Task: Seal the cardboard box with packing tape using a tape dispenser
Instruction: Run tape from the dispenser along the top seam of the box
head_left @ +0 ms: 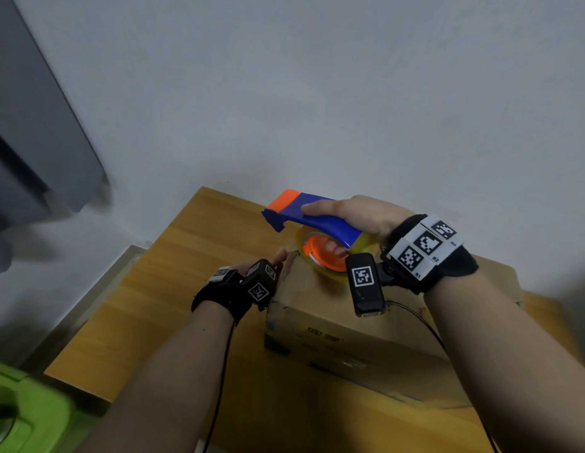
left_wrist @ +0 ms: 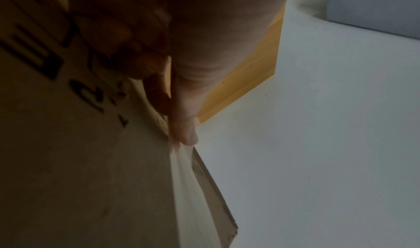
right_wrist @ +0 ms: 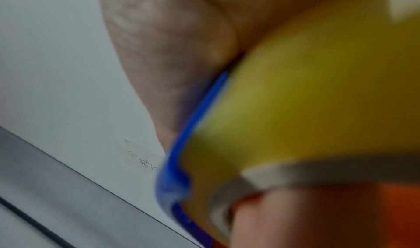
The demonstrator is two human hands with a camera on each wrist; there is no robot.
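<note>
A closed cardboard box (head_left: 350, 325) with dark print stands on the wooden table (head_left: 153, 305). Above its far left top corner my right hand (head_left: 320, 228) grips a blue and orange tape dispenser (head_left: 317, 220). The thumb lies along the blue top, and the fingers reach through the orange core of the yellowish tape roll (head_left: 320, 256). The roll (right_wrist: 295, 108) and a blue edge of the dispenser (right_wrist: 197, 119) fill the right wrist view, blurred. My left hand (head_left: 271, 261) rests against the box's left side near that corner. Its thumb (left_wrist: 184, 135) lies straight along the box (left_wrist: 90, 162) edge.
A green plastic bin (head_left: 29, 413) sits at the lower left, below the table. A grey cabinet (head_left: 32, 125) stands at the upper left against the pale wall. Black wrist cables (head_left: 219, 387) hang under my arms. Bare tabletop (left_wrist: 250, 72) lies left of the box.
</note>
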